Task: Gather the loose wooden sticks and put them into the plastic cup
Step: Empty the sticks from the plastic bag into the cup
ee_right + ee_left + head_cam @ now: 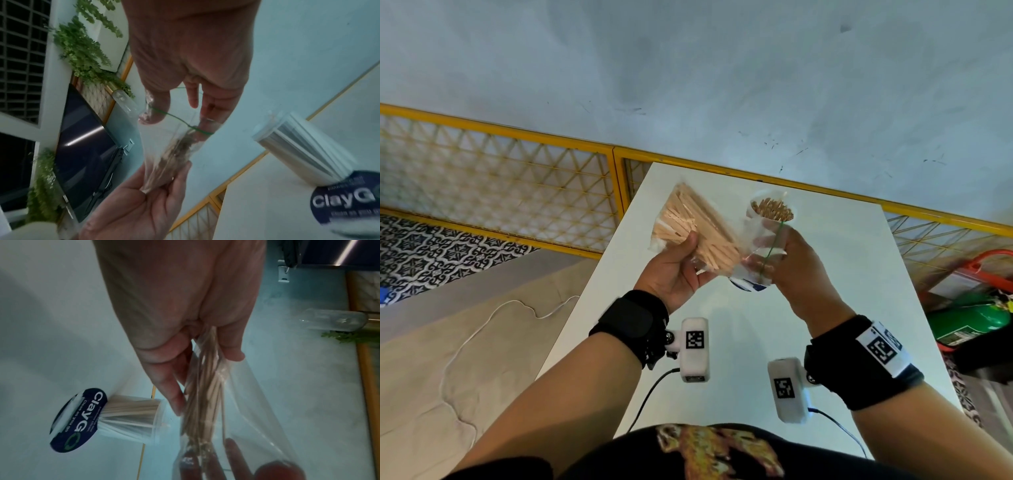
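left hand (677, 270): curled round a clear plastic bag (690, 229) full of wooden sticks (688, 222); thumb on top, fingers under. Held in the air above the table's far-left part.
right hand (787, 260): pinching the bag's open mouth end, with a thin green band (774, 245) looped over the fingers. Narrow pinch on film, not on the sticks themselves.
bag: tilted, closed end up and far-left, mouth down-right toward the cup. Left wrist view shows sticks bunched lengthwise inside the film.
plastic cup (770, 219): upright on the white table (859, 291), just beyond the right hand; already packed with thin sticks, ends showing at the rim. Sits on a dark blue round label (79, 420).
handling, judged: sticks are light, stiff, thin, snap if bent; smooth on film, so they'll slide out all at once if the mouth is let wide. Bag is soft and slippery, gives no support.
where to hold: grip the bundle through the bag at mid-length, keep it squeezed parallel; other hand keeps the mouth narrow and aims it at the rim.
risk: cup looks nearly full and light, so a knock could tip it, and extra sticks may splay or spill.
loose sticks on table: none visible.
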